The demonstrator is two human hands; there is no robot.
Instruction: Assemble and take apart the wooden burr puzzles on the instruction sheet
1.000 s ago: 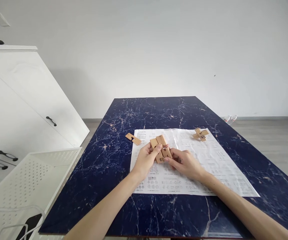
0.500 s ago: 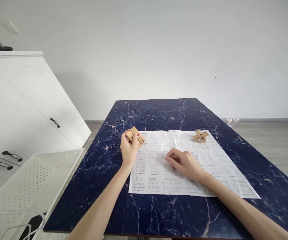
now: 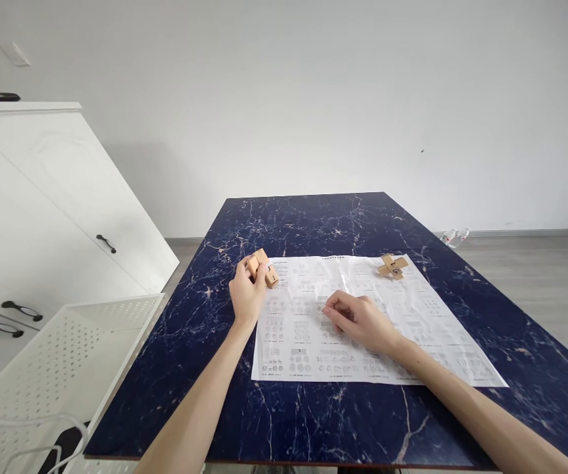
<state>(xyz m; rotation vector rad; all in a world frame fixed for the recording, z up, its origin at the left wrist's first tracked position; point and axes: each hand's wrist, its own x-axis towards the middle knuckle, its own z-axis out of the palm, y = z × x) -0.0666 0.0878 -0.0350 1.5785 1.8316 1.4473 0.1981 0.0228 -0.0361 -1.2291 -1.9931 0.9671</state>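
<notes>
My left hand [image 3: 248,293] is closed around a cluster of light wooden puzzle blocks [image 3: 268,272] at the left top corner of a printed paper sheet [image 3: 313,361]. A dark mark shows on the block nearest the thumb; my fingers hide part of the cluster. Over the middle of the sheet rests my right hand [image 3: 365,321], its fingers curled and pressed together, with nothing showing at the fingertips. Near the sheet's upper right corner lies a cross-shaped wooden puzzle assembly [image 3: 393,266] with black characters on it.
The dark blue marbled table [image 3: 308,227] reaches toward a pale wall. To the left stand a white cabinet [image 3: 66,197] with black handles and a white perforated basket [image 3: 81,349] with cables [image 3: 27,419]. A clear plastic object [image 3: 454,237] is beyond the table's right edge.
The wooden blocks in my left hand have been turned and show a different face, with fewer marks visible. My right hand keeps its pose on the sheet. The view has shifted slightly.
</notes>
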